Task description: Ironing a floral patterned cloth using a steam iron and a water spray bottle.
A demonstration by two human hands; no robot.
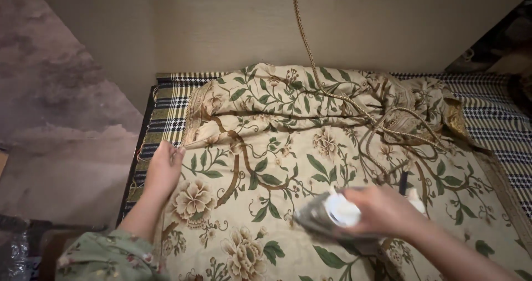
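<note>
**Ironing a floral cloth: both hands on the work**

Cloth: a large cream floral fabric [277,165], printed with green leaves, brown vines and pale blossoms, woven with a slight sheen. It lies flat under and between both hands; beyond them, toward the wall, it heaps into soft rumpled folds. A gold-toned border runs along its left edge, right at the left fingertips.

Underlay: a checked mat [166,106], yellow, black and white plaid, showing past the cloth's left edge outboard of the left hand, and again far right of the right hand.

Cord: a braided tan cable [310,54], rope-like in texture, drops from above and loops over the crumpled folds, well beyond the right hand.

Iron: an electric iron [327,217] with a grey metal body and white plastic parts, blurred. It sits on the cloth directly under the right hand, nose pointing toward the left hand.

Right hand [382,209]: bare forearm enters from the lower right; fingers wrapped closed around the iron's handle, knuckles up.

Left hand [163,167]: forearm in a green floral sleeve [105,256] enters from the lower left. Palm down, fingers together, tips pinching or pressing the cloth's left edge; which of the two cannot be told.
</note>
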